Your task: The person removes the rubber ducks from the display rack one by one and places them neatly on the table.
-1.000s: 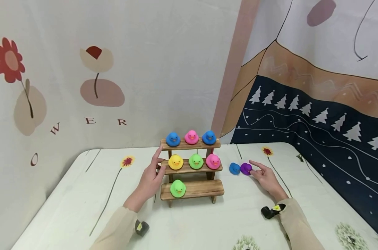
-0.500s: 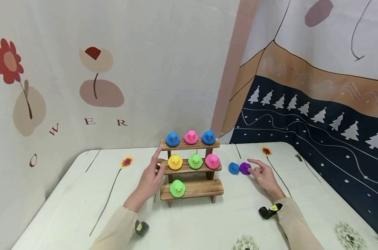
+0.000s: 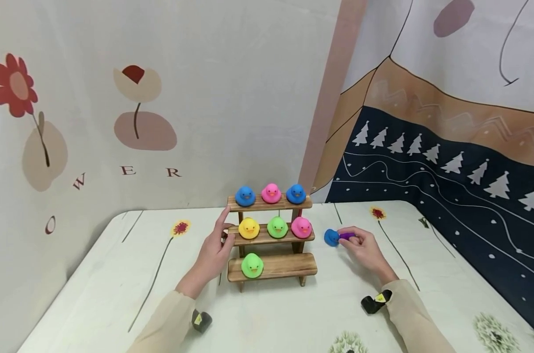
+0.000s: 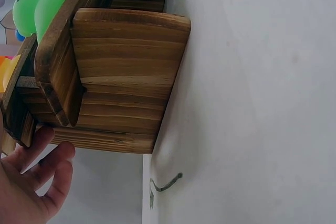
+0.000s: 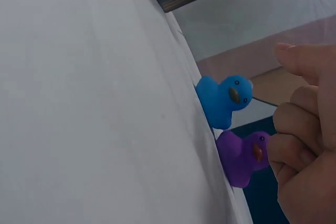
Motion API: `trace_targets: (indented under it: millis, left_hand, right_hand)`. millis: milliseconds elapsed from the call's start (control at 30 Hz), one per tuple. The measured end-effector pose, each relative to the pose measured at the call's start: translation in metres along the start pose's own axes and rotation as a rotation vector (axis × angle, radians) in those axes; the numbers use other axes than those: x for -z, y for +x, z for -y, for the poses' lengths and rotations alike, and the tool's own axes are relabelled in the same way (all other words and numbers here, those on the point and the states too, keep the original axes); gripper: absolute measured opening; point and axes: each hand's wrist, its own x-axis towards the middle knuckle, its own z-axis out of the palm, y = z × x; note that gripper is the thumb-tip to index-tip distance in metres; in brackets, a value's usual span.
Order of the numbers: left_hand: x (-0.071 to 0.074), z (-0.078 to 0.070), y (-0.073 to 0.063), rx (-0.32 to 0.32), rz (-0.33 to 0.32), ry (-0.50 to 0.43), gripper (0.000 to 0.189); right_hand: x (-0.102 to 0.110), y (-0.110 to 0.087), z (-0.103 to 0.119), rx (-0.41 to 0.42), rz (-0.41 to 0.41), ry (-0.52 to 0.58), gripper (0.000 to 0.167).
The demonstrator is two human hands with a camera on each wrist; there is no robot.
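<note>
My left hand (image 3: 213, 252) holds the left end of a three-tier wooden display stand (image 3: 289, 264), its index finger against the top shelf and its thumb at the middle shelf. In the left wrist view, curled fingers (image 4: 52, 156) meet the stand's (image 4: 126, 72) edge. My right hand (image 3: 363, 249) is at a purple rubber duck (image 3: 347, 236) on the table, partly covering it. A blue rubber duck (image 3: 331, 238) sits just left of that one. In the right wrist view, bent fingers overlap the purple duck's (image 5: 236, 158) head; whether they grip it is unclear.
The top shelf bears a blue duck (image 3: 245, 196), a pink duck (image 3: 271, 193) and another blue duck (image 3: 296, 194). Yellow (image 3: 249, 228), green (image 3: 277, 227) and pink (image 3: 301, 227) ducks sit below. One green duck (image 3: 252, 265) is on the bottom shelf's left. A printed cloth (image 3: 130, 88) hangs behind.
My right hand has shifted left over the purple duck, and its pointing index finger has come down beside it. The left hand and the stand have stayed put.
</note>
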Motion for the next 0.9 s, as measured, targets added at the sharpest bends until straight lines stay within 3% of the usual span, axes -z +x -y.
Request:
trace_targets:
  millis: [133,367,900]
  left_hand:
    - [0.001,0.001,0.001,-0.004,-0.006,0.005,0.066]
    - [0.0,0.002,0.002,-0.017,-0.004,0.008,0.067]
    - [-0.002,0.002,0.0,-0.011,-0.011,0.006,0.066]
  right_hand:
    - [-0.005,-0.001,0.015,0.037,0.052,0.008,0.024]
    - [-0.009,-0.001,0.013,0.051,0.121,-0.017,0.023]
    - [-0.022,-0.006,0.033,0.14,0.289,0.007,0.025]
